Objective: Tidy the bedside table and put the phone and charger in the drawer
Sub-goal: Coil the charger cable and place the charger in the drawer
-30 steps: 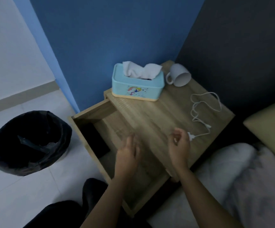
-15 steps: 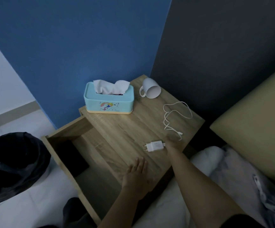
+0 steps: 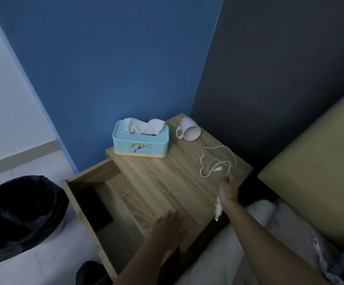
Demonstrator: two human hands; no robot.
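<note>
The wooden bedside table (image 3: 167, 177) has its drawer (image 3: 78, 182) pulled out to the left. A dark phone (image 3: 94, 208) lies flat inside the drawer. My right hand (image 3: 227, 189) is shut on the white charger cable (image 3: 214, 161), whose loops lie on the table's right side. The white charger plug (image 3: 218, 209) hangs below that hand, over the table's front edge. My left hand (image 3: 168, 227) rests flat on the tabletop near the front edge, fingers apart, holding nothing.
A light blue tissue box (image 3: 141, 139) stands at the back of the table. A white mug (image 3: 188, 131) lies on its side beside it. A black-lined bin (image 3: 20, 214) stands on the floor at left. The bed (image 3: 290, 233) and headboard (image 3: 315, 161) are at right.
My right hand has closed on the cable and lifted it, so the plug that lay on the table now dangles below the hand. My left hand stays on the tabletop.
</note>
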